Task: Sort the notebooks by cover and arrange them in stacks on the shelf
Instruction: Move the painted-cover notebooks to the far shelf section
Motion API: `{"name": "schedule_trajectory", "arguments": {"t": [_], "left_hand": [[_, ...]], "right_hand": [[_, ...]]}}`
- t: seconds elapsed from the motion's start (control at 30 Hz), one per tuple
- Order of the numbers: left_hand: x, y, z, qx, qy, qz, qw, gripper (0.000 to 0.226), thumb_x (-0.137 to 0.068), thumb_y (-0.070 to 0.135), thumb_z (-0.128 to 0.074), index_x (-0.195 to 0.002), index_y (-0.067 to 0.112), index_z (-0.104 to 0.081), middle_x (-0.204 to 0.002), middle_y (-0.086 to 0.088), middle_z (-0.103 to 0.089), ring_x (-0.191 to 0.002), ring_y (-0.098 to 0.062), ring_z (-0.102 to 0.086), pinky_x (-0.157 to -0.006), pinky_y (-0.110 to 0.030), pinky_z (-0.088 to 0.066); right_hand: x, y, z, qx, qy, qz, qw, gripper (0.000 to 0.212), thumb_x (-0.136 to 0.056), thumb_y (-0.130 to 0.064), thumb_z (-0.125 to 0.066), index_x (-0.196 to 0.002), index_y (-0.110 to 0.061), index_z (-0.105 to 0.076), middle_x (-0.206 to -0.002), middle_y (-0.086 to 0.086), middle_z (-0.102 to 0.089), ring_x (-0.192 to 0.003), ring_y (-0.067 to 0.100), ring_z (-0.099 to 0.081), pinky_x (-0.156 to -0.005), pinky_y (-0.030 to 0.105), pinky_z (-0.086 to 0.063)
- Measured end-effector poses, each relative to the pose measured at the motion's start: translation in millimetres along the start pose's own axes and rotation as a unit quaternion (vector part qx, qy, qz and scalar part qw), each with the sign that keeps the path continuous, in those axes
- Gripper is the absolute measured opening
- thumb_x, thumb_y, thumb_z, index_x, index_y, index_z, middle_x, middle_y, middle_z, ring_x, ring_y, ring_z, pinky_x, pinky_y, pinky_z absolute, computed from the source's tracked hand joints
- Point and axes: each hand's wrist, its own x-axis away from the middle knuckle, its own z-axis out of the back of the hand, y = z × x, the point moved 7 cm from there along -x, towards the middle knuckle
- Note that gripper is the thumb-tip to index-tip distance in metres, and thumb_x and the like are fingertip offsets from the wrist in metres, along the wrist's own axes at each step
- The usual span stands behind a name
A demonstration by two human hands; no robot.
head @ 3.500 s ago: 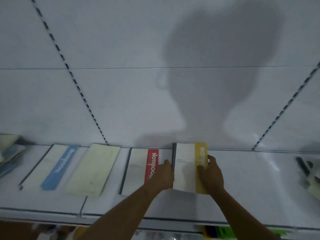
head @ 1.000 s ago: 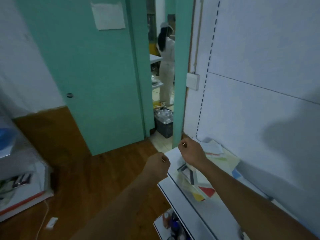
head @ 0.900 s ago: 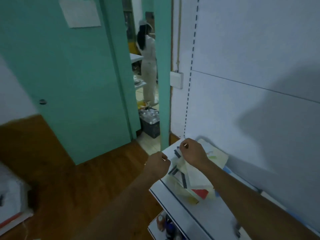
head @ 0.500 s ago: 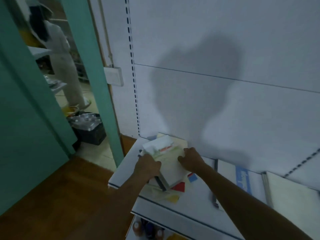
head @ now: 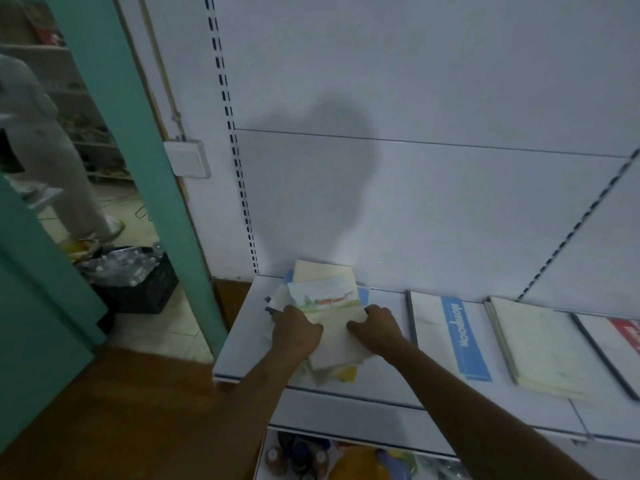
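Observation:
A loose pile of notebooks point(head: 313, 271) lies at the left end of the white shelf point(head: 242, 337). On top is a notebook with a landscape picture on its cover point(head: 329, 299). My left hand point(head: 296, 332) grips its left edge and my right hand point(head: 375, 325) grips its right edge. To the right lie a white notebook with a blue stripe point(head: 446, 336), a plain cream notebook point(head: 533, 348) and a notebook with a red stripe point(head: 616, 336), side by side. My hands cover the pile's lower part.
A teal door frame point(head: 138, 133) stands left of the shelf. Beyond it a person in light clothes point(head: 45, 140) stands near a black crate point(head: 138, 282). Bottles and packets point(head: 311, 455) sit on the lower shelf. Brown wooden floor point(head: 121, 410) spreads at the lower left.
From 3.5 s ago, my hands left the yellow-striped notebook and went to the pile at the shelf's left end. Since 0.5 s ago they took the picture notebook by both edges.

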Motion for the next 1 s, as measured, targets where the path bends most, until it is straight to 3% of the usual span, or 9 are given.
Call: {"name": "schedule_trajectory", "arguments": {"t": [0.13, 0.23, 0.3, 0.43, 0.57, 0.63, 0.73, 0.9, 1.0], "left_hand": [[13, 17, -10, 0.032, -0.002, -0.003, 0.999, 0.053, -0.082, 0.027, -0.067, -0.122, 0.001, -0.045, -0.122, -0.018, -0.055, -0.107, -0.032, -0.058, -0.081, -0.034, -0.051], [27, 40, -24, 0.047, -0.008, -0.017, 0.999, 0.052, -0.085, 0.023, -0.065, -0.125, 0.000, -0.040, -0.122, -0.017, -0.056, -0.109, -0.032, -0.057, -0.076, -0.030, -0.046], [36, 60, -35, 0.053, -0.010, -0.043, 0.998, 0.051, -0.086, 0.019, -0.063, -0.126, 0.000, -0.037, -0.121, -0.016, -0.056, -0.109, -0.031, -0.057, -0.077, -0.031, -0.047], [53, 101, -61, 0.069, -0.022, -0.111, 0.991, 0.040, -0.089, 0.010, -0.058, -0.122, 0.003, -0.036, -0.119, -0.015, -0.058, -0.104, -0.030, -0.059, -0.078, -0.030, -0.047], [70, 132, -94, 0.070, -0.044, -0.158, 0.984, 0.042, -0.089, 0.008, -0.059, -0.125, 0.006, -0.037, -0.122, -0.015, -0.058, -0.106, -0.030, -0.059, -0.083, -0.029, -0.046], [80, 148, -112, 0.064, -0.055, -0.184, 0.979, 0.041, -0.089, 0.009, -0.060, -0.124, 0.008, -0.039, -0.122, -0.011, -0.059, -0.106, -0.028, -0.060, -0.085, -0.028, -0.046], [98, 169, -138, 0.079, -0.095, -0.210, 0.970, 0.039, -0.090, 0.005, -0.059, -0.124, 0.008, -0.040, -0.123, -0.010, -0.059, -0.107, -0.026, -0.059, -0.080, -0.026, -0.043], [124, 205, -173, 0.071, -0.180, -0.267, 0.944, 0.036, -0.091, 0.008, -0.059, -0.123, 0.009, -0.043, -0.125, -0.010, -0.060, -0.107, -0.025, -0.060, -0.085, -0.031, -0.050], [146, 225, -191, 0.060, -0.221, -0.308, 0.923, 0.036, -0.091, 0.010, -0.059, -0.124, 0.009, -0.044, -0.123, -0.010, -0.060, -0.108, -0.025, -0.059, -0.084, -0.029, -0.048]], "right_hand": [[10, 9, 20, -0.043, 0.019, 0.001, 0.999, 0.043, -0.084, -0.031, -0.063, -0.114, -0.001, -0.057, -0.110, 0.013, -0.062, -0.093, 0.025, -0.060, -0.071, 0.028, -0.048], [14, 26, 47, -0.084, 0.044, 0.000, 0.995, 0.042, -0.082, -0.029, -0.063, -0.114, -0.002, -0.057, -0.110, 0.013, -0.063, -0.093, 0.025, -0.061, -0.075, 0.031, -0.050], [16, 41, 67, -0.113, 0.056, -0.005, 0.992, 0.043, -0.082, -0.029, -0.063, -0.116, -0.003, -0.056, -0.114, 0.013, -0.063, -0.100, 0.028, -0.062, -0.082, 0.034, -0.052], [23, 84, 94, -0.143, 0.040, -0.061, 0.987, 0.053, -0.086, -0.032, -0.058, -0.128, -0.003, -0.044, -0.121, 0.013, -0.056, -0.108, 0.028, -0.056, -0.079, 0.030, -0.044], [35, 130, 121, -0.202, 0.082, -0.097, 0.971, 0.052, -0.086, -0.036, -0.056, -0.126, -0.005, -0.045, -0.114, 0.010, -0.060, -0.100, 0.024, -0.060, -0.083, 0.036, -0.052], [45, 150, 138, -0.202, 0.116, -0.107, 0.967, 0.045, -0.089, -0.038, -0.053, -0.120, -0.005, -0.047, -0.112, 0.010, -0.061, -0.095, 0.022, -0.059, -0.078, 0.033, -0.050], [65, 176, 162, -0.194, 0.163, -0.128, 0.959, 0.045, -0.092, -0.040, -0.049, -0.119, -0.003, -0.047, -0.115, 0.012, -0.058, -0.099, 0.026, -0.057, -0.079, 0.030, -0.044], [110, 212, 197, -0.201, 0.236, -0.174, 0.935, 0.041, -0.092, -0.040, -0.048, -0.117, -0.008, -0.044, -0.117, 0.013, -0.059, -0.102, 0.029, -0.059, -0.091, 0.042, -0.050], [139, 230, 214, -0.191, 0.270, -0.201, 0.922, 0.043, -0.095, -0.037, -0.047, -0.125, -0.006, -0.042, -0.124, 0.015, -0.057, -0.109, 0.031, -0.057, -0.093, 0.040, -0.047]]}}
